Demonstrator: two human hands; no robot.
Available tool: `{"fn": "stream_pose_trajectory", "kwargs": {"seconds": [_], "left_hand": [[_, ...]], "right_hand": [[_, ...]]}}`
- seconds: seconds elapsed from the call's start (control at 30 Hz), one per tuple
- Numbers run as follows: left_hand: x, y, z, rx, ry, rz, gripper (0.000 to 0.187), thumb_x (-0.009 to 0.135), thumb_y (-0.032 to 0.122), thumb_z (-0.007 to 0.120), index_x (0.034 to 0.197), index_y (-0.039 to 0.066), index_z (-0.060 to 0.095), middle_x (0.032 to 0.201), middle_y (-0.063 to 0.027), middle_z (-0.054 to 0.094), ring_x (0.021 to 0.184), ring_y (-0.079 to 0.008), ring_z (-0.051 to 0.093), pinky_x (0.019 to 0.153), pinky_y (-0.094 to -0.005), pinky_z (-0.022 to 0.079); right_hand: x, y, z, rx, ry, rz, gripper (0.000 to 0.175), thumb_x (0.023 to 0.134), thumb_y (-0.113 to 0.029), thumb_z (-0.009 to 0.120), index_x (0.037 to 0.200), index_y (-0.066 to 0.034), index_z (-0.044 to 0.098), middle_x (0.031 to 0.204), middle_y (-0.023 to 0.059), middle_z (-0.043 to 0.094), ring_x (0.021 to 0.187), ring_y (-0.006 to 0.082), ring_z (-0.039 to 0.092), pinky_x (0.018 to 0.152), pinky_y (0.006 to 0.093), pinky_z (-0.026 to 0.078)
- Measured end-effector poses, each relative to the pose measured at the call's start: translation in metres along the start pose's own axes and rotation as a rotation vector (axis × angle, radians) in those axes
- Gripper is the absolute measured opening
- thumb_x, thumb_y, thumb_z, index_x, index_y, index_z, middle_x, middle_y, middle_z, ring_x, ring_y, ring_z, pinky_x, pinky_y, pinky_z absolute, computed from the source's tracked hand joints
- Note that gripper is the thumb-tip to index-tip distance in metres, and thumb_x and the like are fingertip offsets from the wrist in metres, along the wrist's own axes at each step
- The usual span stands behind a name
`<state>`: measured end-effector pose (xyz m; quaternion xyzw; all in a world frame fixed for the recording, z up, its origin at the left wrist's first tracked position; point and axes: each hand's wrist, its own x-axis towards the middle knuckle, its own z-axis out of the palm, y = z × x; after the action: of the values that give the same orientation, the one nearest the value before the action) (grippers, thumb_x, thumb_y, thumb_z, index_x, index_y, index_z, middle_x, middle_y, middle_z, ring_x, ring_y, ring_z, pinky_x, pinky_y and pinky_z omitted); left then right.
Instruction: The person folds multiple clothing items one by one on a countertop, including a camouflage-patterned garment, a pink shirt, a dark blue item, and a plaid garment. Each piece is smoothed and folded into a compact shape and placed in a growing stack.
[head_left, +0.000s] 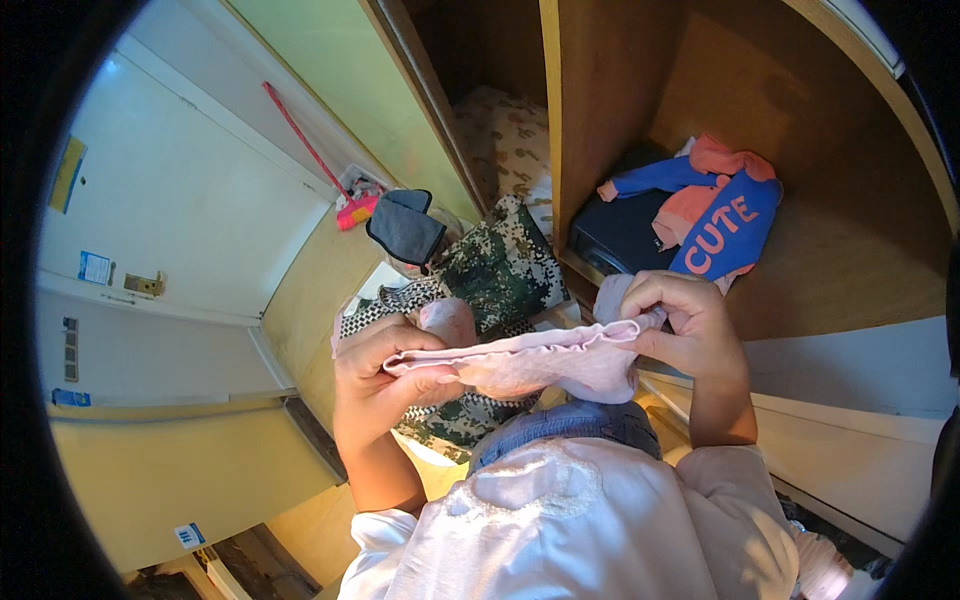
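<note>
A pale pink garment (525, 364) with a gathered edge is stretched sideways in front of my body. My left hand (390, 367) pinches one end of that edge between thumb and fingers. The other end is gripped by my right hand (679, 322), with a greyish-lilac part of cloth bunched beside its fingers. Behind my left hand a rounded pink part of cloth shows; whether it belongs to the same garment I cannot tell. Below the garment lie camouflage-patterned cloth (499, 274) and black-and-white checked cloth (397, 296).
A blue and coral garment with lettering (724, 221) lies over a black case (619, 225) in the wooden cabinet at the right. A dark grey cloth item (409, 225) sits beyond my left hand. A red-handled broom (307, 139) leans near the white door (180, 187).
</note>
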<state>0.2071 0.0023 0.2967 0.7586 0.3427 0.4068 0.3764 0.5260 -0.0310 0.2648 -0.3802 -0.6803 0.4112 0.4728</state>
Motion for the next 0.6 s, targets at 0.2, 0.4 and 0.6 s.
{"fn": "stream_pose_trajectory", "kwargs": {"seconds": [0.2,0.4,0.6], "left_hand": [[-0.002,0.001,-0.007,0.226,-0.025,-0.059,0.021,0.073,0.006,0.077,0.092,0.000,0.070,0.083,-0.0075,0.063,0.076,-0.0190,0.060,0.065,-0.0289,0.044],[0.002,0.006,0.003,0.795,0.144,0.216,0.030,0.066,0.001,0.072,0.094,0.011,0.075,0.082,-0.0057,0.057,0.075,-0.0228,0.057,0.064,-0.0335,0.044],[-0.009,0.029,0.038,0.550,0.281,0.300,0.028,0.062,0.005,0.072,0.087,0.015,0.078,0.073,-0.0003,0.042,0.064,-0.0164,0.048,0.059,-0.0296,0.041]], "right_hand": [[0.003,0.001,0.000,-0.089,0.013,-0.028,0.019,0.074,0.005,0.069,0.092,-0.0015,0.066,0.084,0.0066,0.065,0.073,0.0140,0.062,0.063,0.0269,0.047],[0.006,-0.031,-0.002,-0.087,-0.291,-0.232,0.023,0.071,0.005,0.068,0.093,-0.0014,0.072,0.082,0.0092,0.064,0.072,0.0211,0.063,0.061,0.0299,0.049],[0.020,-0.035,-0.004,0.074,-0.621,-0.446,0.023,0.073,-0.005,0.073,0.095,-0.0106,0.077,0.092,0.0074,0.064,0.071,0.0174,0.061,0.055,0.0286,0.046]]}}
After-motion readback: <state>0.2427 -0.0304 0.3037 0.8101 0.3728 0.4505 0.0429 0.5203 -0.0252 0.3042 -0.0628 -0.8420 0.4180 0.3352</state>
